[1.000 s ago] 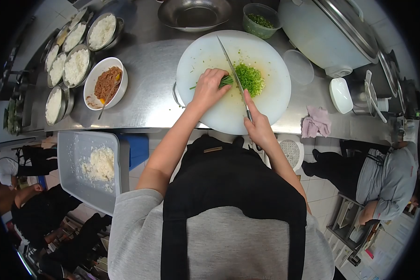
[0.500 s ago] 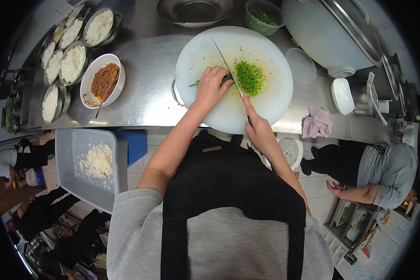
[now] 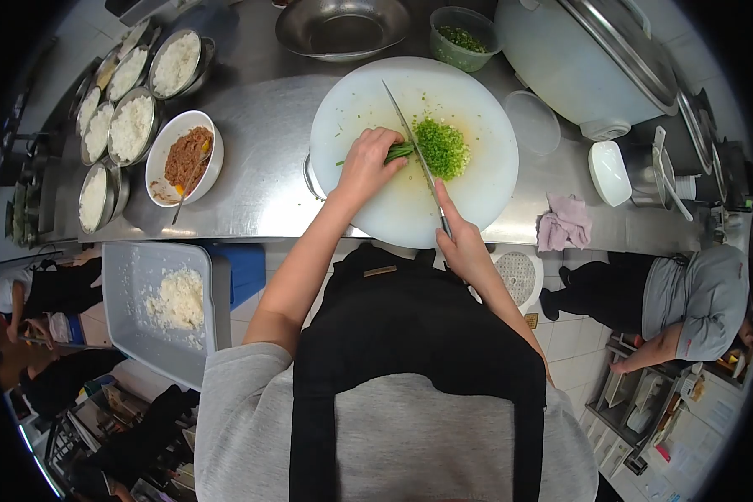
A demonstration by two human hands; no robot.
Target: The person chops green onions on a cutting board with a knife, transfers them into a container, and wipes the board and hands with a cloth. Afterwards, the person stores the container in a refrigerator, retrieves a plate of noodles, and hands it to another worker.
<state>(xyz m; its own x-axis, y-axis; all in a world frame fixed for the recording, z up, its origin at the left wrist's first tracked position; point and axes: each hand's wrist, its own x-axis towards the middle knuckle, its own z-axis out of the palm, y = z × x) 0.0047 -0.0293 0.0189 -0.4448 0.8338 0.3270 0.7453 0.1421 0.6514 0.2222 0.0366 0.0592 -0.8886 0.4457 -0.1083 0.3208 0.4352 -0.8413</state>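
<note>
On a round white cutting board (image 3: pixel 368 201), my left hand (image 3: pixel 369 164) is closed over a small bunch of green onions (image 3: pixel 400 151), with thin stalk ends poking out on its left. My right hand (image 3: pixel 463 248) grips the dark handle of a long kitchen knife (image 3: pixel 421 152). The blade slants up and left across the board, right beside the bunch's cut end. Against the blade's right side lies a heap of chopped green onion (image 3: pixel 442 149), with stray bits scattered above it.
Left stand bowls of rice (image 3: pixel 132 127) and a white bowl of brown paste (image 3: pixel 186 157). A grey tub (image 3: pixel 157 289) is below. Behind are a metal pan (image 3: pixel 343 29) and a plastic tub of chopped greens (image 3: pixel 463 40). A pink cloth (image 3: pixel 565 222) lies right; a co-worker (image 3: pixel 682 305) stands beyond.
The view has shifted slightly. My left fingers have changed their hold, showing more of the green onions beside the blade. The co-worker at right has lowered an arm.
</note>
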